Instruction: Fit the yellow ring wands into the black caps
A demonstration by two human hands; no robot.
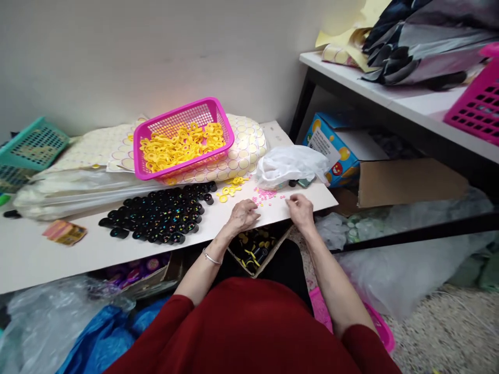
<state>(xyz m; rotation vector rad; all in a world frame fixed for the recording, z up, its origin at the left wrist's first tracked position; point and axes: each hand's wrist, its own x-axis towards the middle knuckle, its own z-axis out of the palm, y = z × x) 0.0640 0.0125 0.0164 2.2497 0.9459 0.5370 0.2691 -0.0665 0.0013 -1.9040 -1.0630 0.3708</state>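
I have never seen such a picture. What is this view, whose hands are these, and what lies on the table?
There is no machine here. A camera on a person's head looks down at their own two bare hands. The left hand and right hand rest at the edge of a white table, beside a scatter of tiny pink pieces. Whether the fingers hold any piece is too small to tell. Further left lie black caps in a cluster, and some loose yellow rings. A pink basket behind holds many more yellow rings. A white plastic bag lies at the right.
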